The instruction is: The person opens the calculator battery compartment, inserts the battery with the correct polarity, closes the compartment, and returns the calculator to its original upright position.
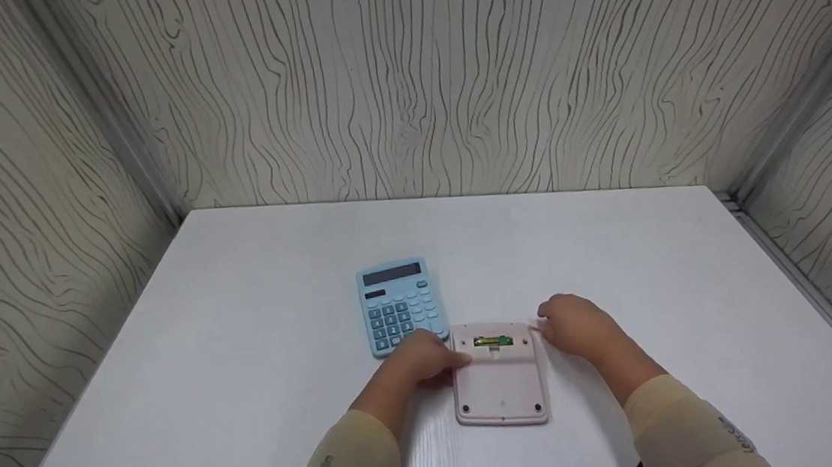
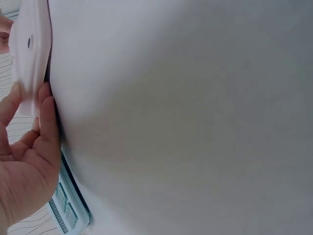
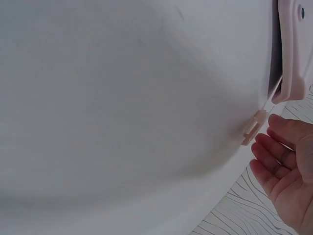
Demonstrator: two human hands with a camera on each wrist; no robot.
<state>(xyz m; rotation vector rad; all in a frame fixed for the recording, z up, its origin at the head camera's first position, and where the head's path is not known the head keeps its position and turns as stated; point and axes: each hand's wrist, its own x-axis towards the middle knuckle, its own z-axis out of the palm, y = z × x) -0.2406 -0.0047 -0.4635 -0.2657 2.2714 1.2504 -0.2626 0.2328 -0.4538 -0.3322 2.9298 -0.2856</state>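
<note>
A pale pink calculator (image 1: 501, 384) lies face down, its small battery compartment (image 1: 493, 341) uncovered with a green and gold battery showing inside. My left hand (image 1: 421, 355) grips its left edge, thumb on the back and fingers under the side, as the left wrist view shows. To the right of the calculator, my right hand (image 1: 578, 324) has its fingers loosely bent. Close to those fingertips a small pink battery cover (image 3: 254, 128) lies on the table in the right wrist view, seemingly just apart from them. A light blue calculator (image 1: 399, 303) lies face up beyond my left hand.
Both calculators are on a white table (image 1: 277, 276). Panels with a wood-grain line pattern (image 1: 402, 77) stand behind it and at both sides.
</note>
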